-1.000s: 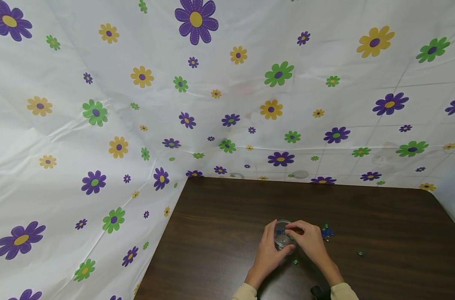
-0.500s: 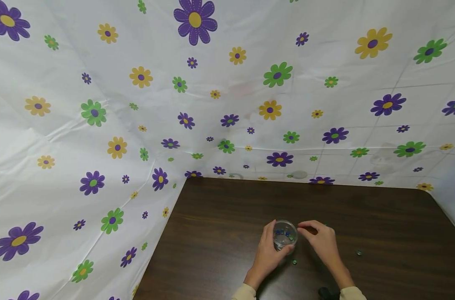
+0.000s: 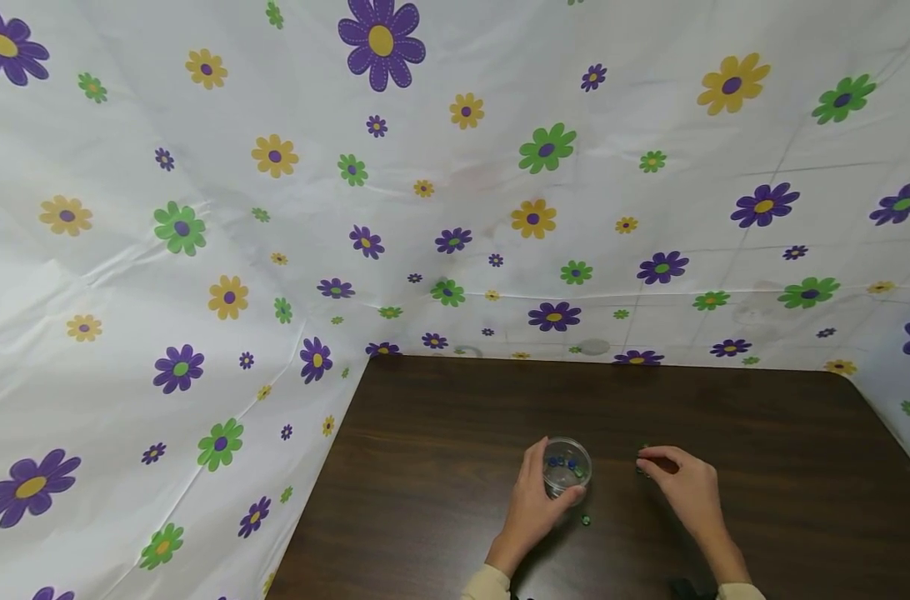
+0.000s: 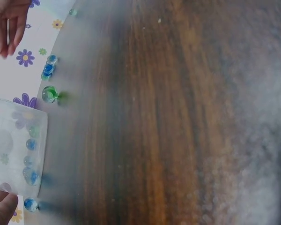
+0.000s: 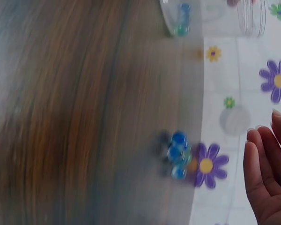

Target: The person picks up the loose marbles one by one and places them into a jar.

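Observation:
My left hand point(image 3: 533, 504) grips a clear round jar point(image 3: 566, 492) from its left side. Several blue and green marbles point(image 3: 572, 463) lie at the bottom of it. To the right, my right hand point(image 3: 687, 483) hovers over a small cluster of loose marbles, mostly hidden in the head view. In the right wrist view, that blue and green cluster point(image 5: 179, 154) sits on the table, apart from the fingers. Thumb and fingertips there have a gap between them with nothing in it. A green marble point(image 3: 586, 520) rests just in front of the jar.
The dark wooden table point(image 3: 425, 467) runs back to a white sheet point(image 3: 425, 167) printed with flowers, which also hangs on the left side. In the left wrist view, another small marble point(image 4: 73, 12) lies farther off, beyond the cluster.
My right hand has moved from above the jar's mouth to the right, over the loose marbles. My left hand keeps its grip on the jar. The head view has shifted slightly.

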`<control>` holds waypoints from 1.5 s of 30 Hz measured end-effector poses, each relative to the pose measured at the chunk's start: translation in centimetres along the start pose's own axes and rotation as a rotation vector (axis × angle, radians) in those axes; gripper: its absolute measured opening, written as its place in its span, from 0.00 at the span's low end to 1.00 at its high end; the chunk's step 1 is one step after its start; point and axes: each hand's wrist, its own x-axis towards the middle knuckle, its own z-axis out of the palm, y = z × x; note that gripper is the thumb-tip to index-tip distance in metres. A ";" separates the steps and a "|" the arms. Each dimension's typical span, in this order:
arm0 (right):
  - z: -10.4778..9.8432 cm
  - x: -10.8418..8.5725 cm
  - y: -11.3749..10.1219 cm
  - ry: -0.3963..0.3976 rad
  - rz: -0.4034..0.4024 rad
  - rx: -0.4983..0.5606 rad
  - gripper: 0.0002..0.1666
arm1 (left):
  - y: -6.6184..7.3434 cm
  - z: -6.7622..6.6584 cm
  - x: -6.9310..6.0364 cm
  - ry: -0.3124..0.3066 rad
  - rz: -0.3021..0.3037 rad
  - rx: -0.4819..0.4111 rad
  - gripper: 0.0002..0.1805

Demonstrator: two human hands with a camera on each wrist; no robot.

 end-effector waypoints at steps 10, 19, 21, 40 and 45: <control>-2.5 0.0 3.2 0.038 -0.001 -0.168 0.09 | -0.2 0.2 -0.2 0.003 -0.005 0.016 0.49; -3.8 -0.3 4.4 0.011 0.062 -0.226 0.09 | -0.2 0.2 -0.2 -0.002 -0.010 -0.007 0.47; -4.0 -0.3 4.6 0.010 0.068 -0.237 0.09 | -0.1 0.2 -0.2 -0.006 -0.015 -0.008 0.47; -5.8 -0.6 6.5 -0.186 0.197 -0.235 0.16 | 0.0 0.0 0.0 0.001 -0.010 0.011 0.48; -5.9 -0.5 7.0 -0.249 0.219 -0.256 0.17 | 0.0 0.0 0.0 0.011 0.011 0.020 0.48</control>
